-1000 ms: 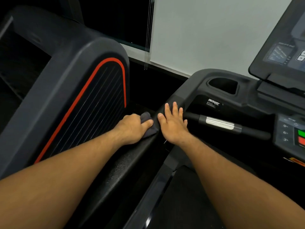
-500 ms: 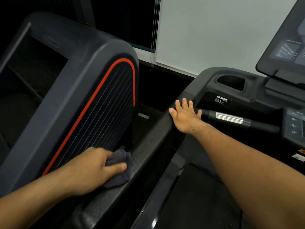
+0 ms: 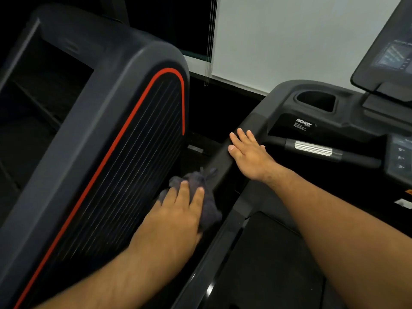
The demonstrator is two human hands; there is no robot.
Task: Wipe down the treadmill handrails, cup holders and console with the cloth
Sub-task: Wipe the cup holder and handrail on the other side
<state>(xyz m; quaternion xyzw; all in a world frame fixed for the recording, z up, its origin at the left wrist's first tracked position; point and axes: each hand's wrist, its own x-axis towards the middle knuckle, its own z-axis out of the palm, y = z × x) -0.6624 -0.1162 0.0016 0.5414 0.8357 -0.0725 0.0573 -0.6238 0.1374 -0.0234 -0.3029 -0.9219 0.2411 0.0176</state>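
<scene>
**Cloth low on the rail, 2 hands on 1 bar**

The left hand presses the grey cloth onto the handrail at centre frame, with its fingers laid over the bunched fabric (the thumb is hidden). The right hand lies flat and empty on the same rail, just up and right of the cloth and apart from the left. The rail's long axis runs from lower centre to the upper right, toward the cup holder and console. A stroke that way would probably meet the right hand first.
</scene>
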